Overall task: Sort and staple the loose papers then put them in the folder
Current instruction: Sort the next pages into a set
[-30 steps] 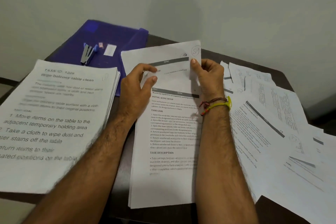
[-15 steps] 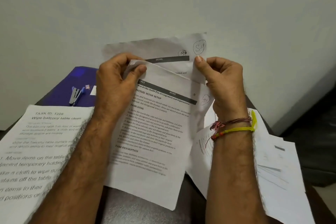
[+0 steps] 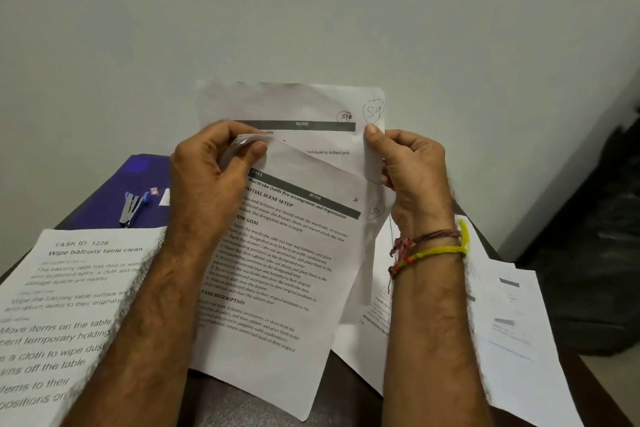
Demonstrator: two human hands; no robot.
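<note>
I hold a small bundle of printed sheets up in front of the wall. My left hand (image 3: 211, 180) pinches the curled top left corner of the front sheet (image 3: 277, 274), headed "Wardrobe Outfit". My right hand (image 3: 412, 173) grips the right edge of the sheets behind it (image 3: 298, 104), marked S9 and S10 by hand. The blue folder (image 3: 114, 198) lies on the table at the back left, with a blue stapler (image 3: 133, 208) on top of it. A thick sorted stack (image 3: 65, 308) headed "Wipe balcony table clean" lies at the left under my forearm.
Loose printed papers (image 3: 509, 329) are spread over the right side of the dark table (image 3: 221, 402). A small staple box (image 3: 154, 190) sits on the folder beside the stapler. A plain wall stands behind, and a dark object lies on the floor at the far right.
I have lifted the bundle off the table and raised it toward me. My left hand has peeled the front sheet's corner away from the sheets behind. The view has tilted up.
</note>
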